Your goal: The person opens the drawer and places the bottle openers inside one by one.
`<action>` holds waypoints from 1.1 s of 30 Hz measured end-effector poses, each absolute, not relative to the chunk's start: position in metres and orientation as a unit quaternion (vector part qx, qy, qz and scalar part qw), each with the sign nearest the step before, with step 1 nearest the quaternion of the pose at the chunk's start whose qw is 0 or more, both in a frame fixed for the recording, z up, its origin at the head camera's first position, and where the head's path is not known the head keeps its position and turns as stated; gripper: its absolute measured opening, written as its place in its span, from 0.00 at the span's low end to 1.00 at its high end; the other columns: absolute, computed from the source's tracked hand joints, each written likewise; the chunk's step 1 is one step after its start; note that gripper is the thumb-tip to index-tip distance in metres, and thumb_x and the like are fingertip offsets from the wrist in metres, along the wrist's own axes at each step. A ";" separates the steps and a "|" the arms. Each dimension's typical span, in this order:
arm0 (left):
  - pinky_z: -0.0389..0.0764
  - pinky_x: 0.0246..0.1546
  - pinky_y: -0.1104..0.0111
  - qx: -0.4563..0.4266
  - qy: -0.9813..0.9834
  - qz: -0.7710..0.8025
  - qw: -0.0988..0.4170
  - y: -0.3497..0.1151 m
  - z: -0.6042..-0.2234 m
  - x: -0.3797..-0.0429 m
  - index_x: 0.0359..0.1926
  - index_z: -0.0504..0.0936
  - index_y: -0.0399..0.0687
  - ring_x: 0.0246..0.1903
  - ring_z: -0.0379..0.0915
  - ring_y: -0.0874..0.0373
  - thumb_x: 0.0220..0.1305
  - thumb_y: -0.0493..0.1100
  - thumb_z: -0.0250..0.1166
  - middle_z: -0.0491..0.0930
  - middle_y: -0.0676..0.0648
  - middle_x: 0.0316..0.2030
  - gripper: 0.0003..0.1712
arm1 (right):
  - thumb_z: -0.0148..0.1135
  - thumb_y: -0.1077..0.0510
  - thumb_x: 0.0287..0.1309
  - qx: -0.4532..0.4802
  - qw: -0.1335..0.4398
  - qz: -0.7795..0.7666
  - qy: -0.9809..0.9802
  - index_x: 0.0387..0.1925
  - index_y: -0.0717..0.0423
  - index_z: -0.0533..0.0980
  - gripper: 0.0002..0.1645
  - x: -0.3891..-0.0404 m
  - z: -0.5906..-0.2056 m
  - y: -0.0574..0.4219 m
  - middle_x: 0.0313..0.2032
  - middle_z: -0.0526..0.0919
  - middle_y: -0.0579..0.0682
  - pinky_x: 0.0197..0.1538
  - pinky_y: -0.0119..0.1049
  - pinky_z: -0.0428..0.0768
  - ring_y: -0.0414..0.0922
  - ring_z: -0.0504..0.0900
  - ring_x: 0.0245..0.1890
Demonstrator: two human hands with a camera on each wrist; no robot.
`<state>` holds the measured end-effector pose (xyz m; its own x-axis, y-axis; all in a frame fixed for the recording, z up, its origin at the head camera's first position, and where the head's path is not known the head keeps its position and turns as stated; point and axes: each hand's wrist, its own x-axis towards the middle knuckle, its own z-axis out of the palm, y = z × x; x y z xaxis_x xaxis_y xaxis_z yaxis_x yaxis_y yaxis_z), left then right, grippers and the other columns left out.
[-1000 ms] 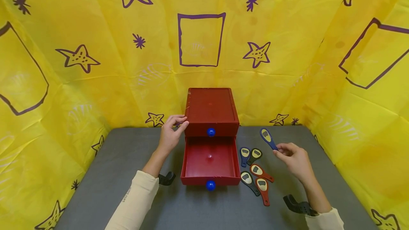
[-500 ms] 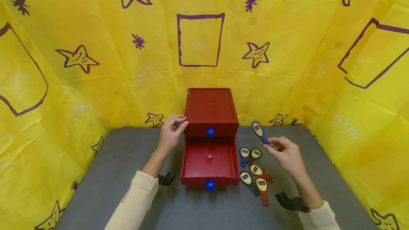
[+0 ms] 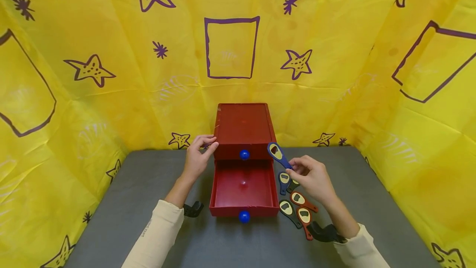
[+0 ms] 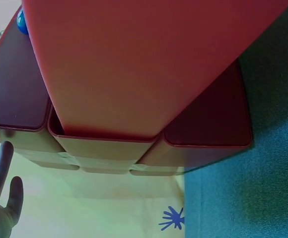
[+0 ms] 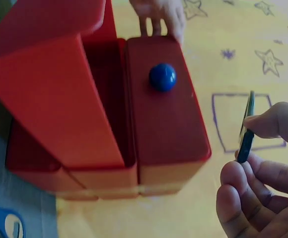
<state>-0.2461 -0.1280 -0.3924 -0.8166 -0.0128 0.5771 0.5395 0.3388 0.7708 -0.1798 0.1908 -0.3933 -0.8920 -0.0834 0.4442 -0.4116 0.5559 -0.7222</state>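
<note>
My right hand (image 3: 312, 179) pinches a blue bottle opener (image 3: 284, 161) by its handle, held up just right of the red drawer cabinet (image 3: 243, 123). In the right wrist view, thumb and fingertips meet on the edge-on bottle opener (image 5: 246, 141). One drawer (image 3: 243, 197) is pulled out below the top one, and nothing lies in it. My left hand (image 3: 197, 159) touches the cabinet's upper left side with nearly straight fingertips. Beside the drawer, on the table, lie several more bottle openers: blue (image 3: 284, 188), red (image 3: 311, 206) and black (image 3: 293, 217), partly under my right hand.
Both drawers in the head view have blue ball knobs (image 3: 244, 217). A third, closed drawer (image 4: 213, 116) shows in the left wrist view. Yellow cloth (image 3: 148, 106) with drawn stars walls the grey table (image 3: 148, 181) at the back and sides.
My right hand has carried the blue bottle opener left, from over the table's right part to the cabinet's right front corner. My left hand stays at the cabinet's side.
</note>
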 end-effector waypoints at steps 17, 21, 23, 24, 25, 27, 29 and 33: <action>0.75 0.47 0.42 -0.169 -0.775 -0.553 0.256 -0.128 -0.396 -0.248 0.43 0.83 0.27 0.45 0.75 0.40 0.61 0.32 0.66 0.80 0.31 0.46 0.11 | 0.72 0.62 0.48 0.200 0.088 0.412 -0.884 0.30 0.56 0.83 0.06 -0.183 -0.400 0.132 0.25 0.77 0.45 0.28 0.27 0.74 0.35 0.72 0.24; 0.74 0.48 0.42 -0.165 -0.776 -0.553 0.253 -0.128 -0.396 -0.248 0.43 0.83 0.27 0.46 0.74 0.40 0.61 0.32 0.66 0.80 0.31 0.46 0.12 | 0.71 0.61 0.47 0.197 0.063 0.396 -0.895 0.29 0.55 0.83 0.05 -0.184 -0.403 0.118 0.25 0.77 0.44 0.29 0.27 0.74 0.36 0.72 0.25; 0.75 0.48 0.43 -0.163 -0.778 -0.552 0.252 -0.128 -0.396 -0.248 0.43 0.83 0.28 0.46 0.74 0.41 0.61 0.33 0.66 0.80 0.31 0.47 0.12 | 0.71 0.60 0.47 0.192 0.053 0.390 -0.899 0.28 0.55 0.83 0.04 -0.185 -0.406 0.111 0.25 0.77 0.44 0.30 0.27 0.73 0.37 0.73 0.26; 0.75 0.48 0.43 -0.163 -0.778 -0.552 0.251 -0.128 -0.396 -0.248 0.43 0.83 0.28 0.46 0.74 0.41 0.61 0.33 0.66 0.80 0.31 0.47 0.12 | 0.71 0.60 0.47 0.188 0.049 0.386 -0.902 0.28 0.55 0.83 0.04 -0.185 -0.407 0.107 0.25 0.77 0.44 0.30 0.27 0.73 0.37 0.73 0.26; 0.75 0.48 0.44 -0.163 -0.779 -0.552 0.250 -0.128 -0.396 -0.248 0.44 0.83 0.28 0.46 0.74 0.42 0.61 0.33 0.66 0.80 0.31 0.47 0.12 | 0.71 0.59 0.47 0.183 0.045 0.380 -0.906 0.28 0.55 0.83 0.04 -0.186 -0.409 0.104 0.25 0.77 0.44 0.30 0.27 0.73 0.37 0.73 0.26; 0.76 0.48 0.45 -0.164 -0.779 -0.551 0.249 -0.128 -0.395 -0.248 0.44 0.83 0.28 0.46 0.74 0.43 0.61 0.33 0.66 0.80 0.31 0.47 0.12 | 0.71 0.58 0.47 0.176 0.037 0.368 -0.912 0.27 0.55 0.83 0.05 -0.187 -0.413 0.098 0.25 0.77 0.44 0.29 0.27 0.72 0.37 0.72 0.26; 0.76 0.48 0.47 -0.162 -0.780 -0.552 0.246 -0.128 -0.395 -0.248 0.44 0.83 0.28 0.46 0.75 0.45 0.61 0.33 0.66 0.80 0.32 0.48 0.12 | 0.71 0.58 0.46 0.170 0.033 0.352 -0.920 0.26 0.56 0.83 0.06 -0.188 -0.417 0.092 0.24 0.77 0.44 0.28 0.27 0.71 0.37 0.72 0.25; 0.77 0.50 0.49 -0.156 -0.782 -0.554 0.237 -0.128 -0.395 -0.248 0.45 0.83 0.29 0.46 0.74 0.49 0.62 0.34 0.66 0.80 0.33 0.48 0.12 | 0.72 0.57 0.46 0.148 0.028 0.324 -0.934 0.26 0.56 0.83 0.07 -0.188 -0.421 0.079 0.24 0.75 0.45 0.25 0.28 0.69 0.39 0.70 0.24</action>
